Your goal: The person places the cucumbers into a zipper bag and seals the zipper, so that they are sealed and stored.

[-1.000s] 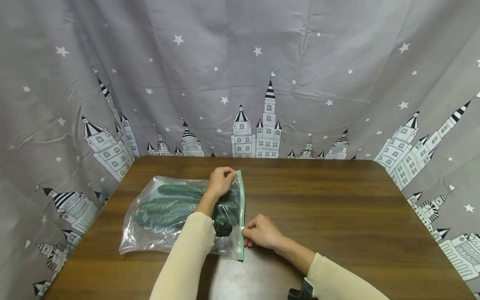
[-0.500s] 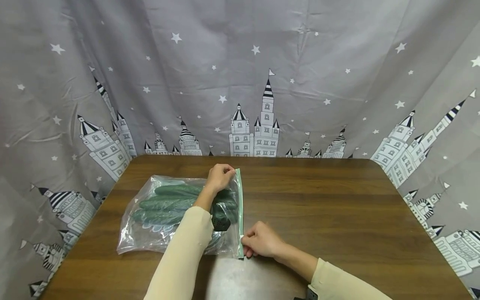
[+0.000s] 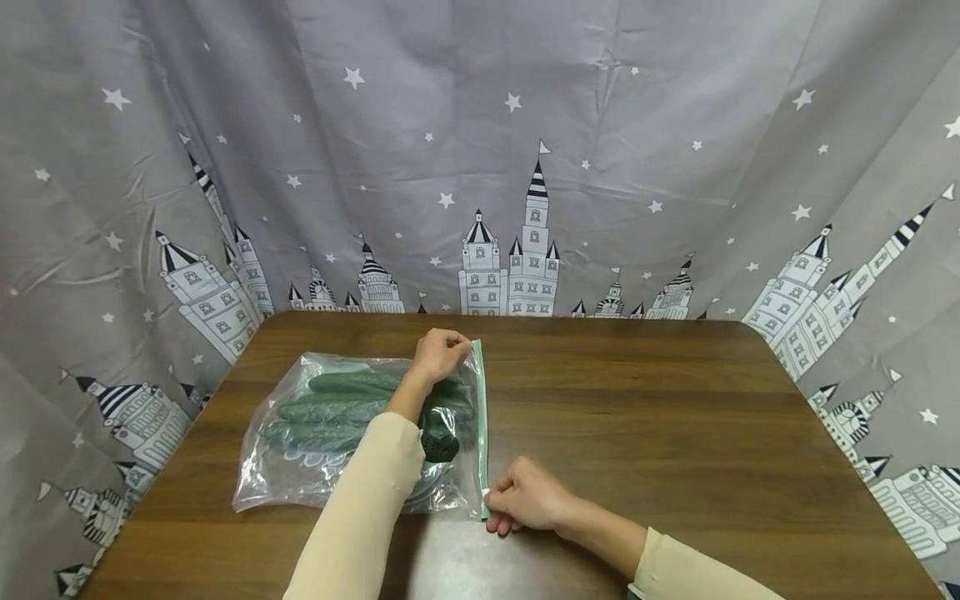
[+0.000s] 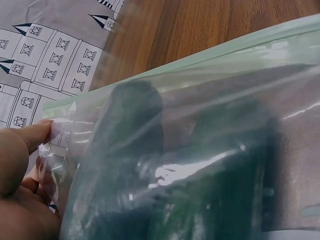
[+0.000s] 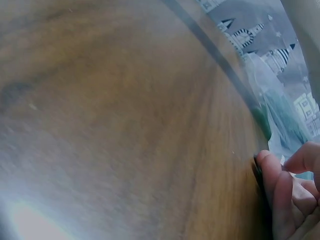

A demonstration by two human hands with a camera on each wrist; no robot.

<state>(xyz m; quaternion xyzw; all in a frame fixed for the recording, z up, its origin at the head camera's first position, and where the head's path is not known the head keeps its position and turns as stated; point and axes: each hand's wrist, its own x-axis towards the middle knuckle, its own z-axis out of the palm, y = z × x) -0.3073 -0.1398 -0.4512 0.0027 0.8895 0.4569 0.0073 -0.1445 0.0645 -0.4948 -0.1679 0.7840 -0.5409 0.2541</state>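
Observation:
A clear zip bag [image 3: 255, 475] lies on the left half of the table with several cucumbers [image 3: 330, 407] inside. Its green zip strip [image 3: 482, 417] runs along the right side. My left hand [image 3: 438, 354] pinches the bag's far corner beside the strip; thumb and fingertips hold the plastic in the left wrist view. Near the strip's front end, my right hand [image 3: 528, 496] pinches the small white slider [image 3: 486, 492]. The left forearm covers part of the bag and the cucumbers.
The brown wooden table [image 3: 637, 417] stretches away to the right. Behind it hangs a grey curtain [image 3: 600, 167] printed with castles and stars. A black wrist camera [image 3: 440, 447] sits under my left wrist, over the bag.
My right hand has slid toward me along the green strip, taking the white slider almost to the near end. The left hand keeps hold of the far corner.

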